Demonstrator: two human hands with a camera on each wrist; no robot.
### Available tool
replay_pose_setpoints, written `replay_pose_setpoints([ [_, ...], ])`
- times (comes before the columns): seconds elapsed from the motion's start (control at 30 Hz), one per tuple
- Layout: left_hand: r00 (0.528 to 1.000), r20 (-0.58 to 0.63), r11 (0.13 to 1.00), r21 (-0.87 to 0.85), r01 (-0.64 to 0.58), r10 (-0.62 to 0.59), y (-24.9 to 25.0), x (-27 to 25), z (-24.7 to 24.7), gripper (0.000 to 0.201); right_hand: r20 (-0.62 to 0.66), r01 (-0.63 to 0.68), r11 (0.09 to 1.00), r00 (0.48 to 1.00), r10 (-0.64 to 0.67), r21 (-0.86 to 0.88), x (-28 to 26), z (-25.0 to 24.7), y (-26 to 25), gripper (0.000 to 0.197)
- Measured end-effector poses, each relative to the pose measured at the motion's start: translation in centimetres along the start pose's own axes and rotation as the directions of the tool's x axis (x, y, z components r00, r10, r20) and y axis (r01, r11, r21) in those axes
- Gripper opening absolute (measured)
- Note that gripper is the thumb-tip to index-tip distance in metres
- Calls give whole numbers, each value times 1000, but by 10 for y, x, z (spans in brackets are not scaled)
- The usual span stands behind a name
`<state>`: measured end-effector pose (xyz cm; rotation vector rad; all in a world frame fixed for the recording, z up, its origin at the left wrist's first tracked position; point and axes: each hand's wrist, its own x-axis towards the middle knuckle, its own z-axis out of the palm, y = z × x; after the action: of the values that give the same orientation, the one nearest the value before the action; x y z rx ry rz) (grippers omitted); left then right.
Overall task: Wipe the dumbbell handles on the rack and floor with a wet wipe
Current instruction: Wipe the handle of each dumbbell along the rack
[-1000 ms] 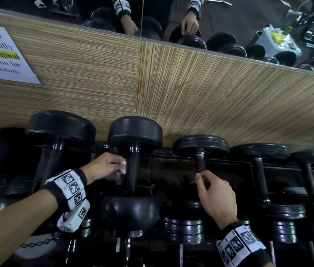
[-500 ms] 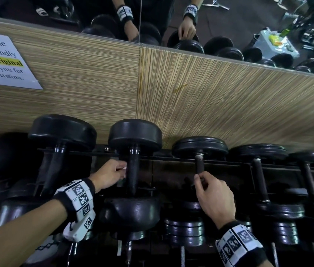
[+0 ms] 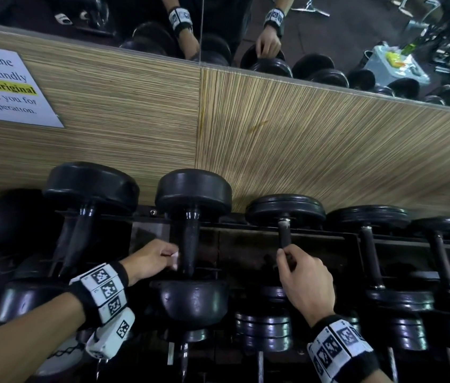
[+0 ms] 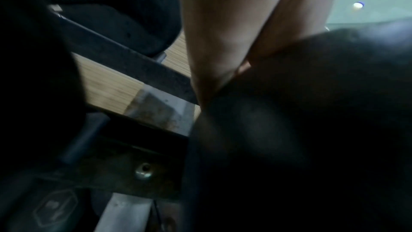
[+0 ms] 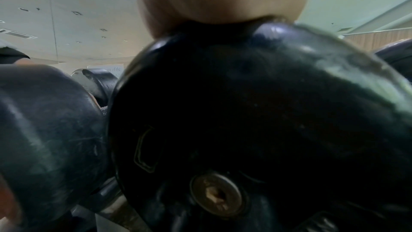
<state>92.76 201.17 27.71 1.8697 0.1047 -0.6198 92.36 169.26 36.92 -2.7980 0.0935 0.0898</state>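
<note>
Your left hand (image 3: 152, 261) pinches a white wet wipe (image 3: 174, 260) in curled fingers and holds it against the left side of a black dumbbell handle (image 3: 189, 244) on the rack (image 3: 246, 236). Your right hand (image 3: 305, 283) curls around the near end of the next dumbbell handle (image 3: 284, 233) to the right. Only the head view shows the wipe and both grips. The left wrist view shows just blurred fingers (image 4: 223, 33) above a dark weight, plus a rack bolt (image 4: 143, 172). The right wrist view is filled by a weight end (image 5: 256, 112) with its centre bolt.
</note>
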Motion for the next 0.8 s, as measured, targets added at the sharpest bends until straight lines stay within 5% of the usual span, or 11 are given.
replay_pose_setpoints([
  [0.1,996,85,1000,-20,-6,8,0,-12,-9,34,13,0,1000,1000,0,-7,1,-1,-1,20],
  [0.27,997,-13,994,-81,73,-74,3,3,6,33,41,-8,1000,999,9,-12,0,-3,-2,21],
  [0.43,990,105,993,-63,102,-96,10,-6,-13,28,25,-11,1000,1000,11,-21,0,-4,-2,22],
  [0.53,996,-25,970,-229,83,-91,25,12,-24,17,34,-27,999,999,28,-22,1,-4,-3,23],
  [0.67,974,-205,952,-306,28,-94,40,42,-27,26,17,-25,1000,1000,25,7,0,-2,-1,22],
  [0.8,985,-54,967,-205,152,-166,21,30,-10,30,-4,-29,999,1000,29,23,0,-4,-2,19],
])
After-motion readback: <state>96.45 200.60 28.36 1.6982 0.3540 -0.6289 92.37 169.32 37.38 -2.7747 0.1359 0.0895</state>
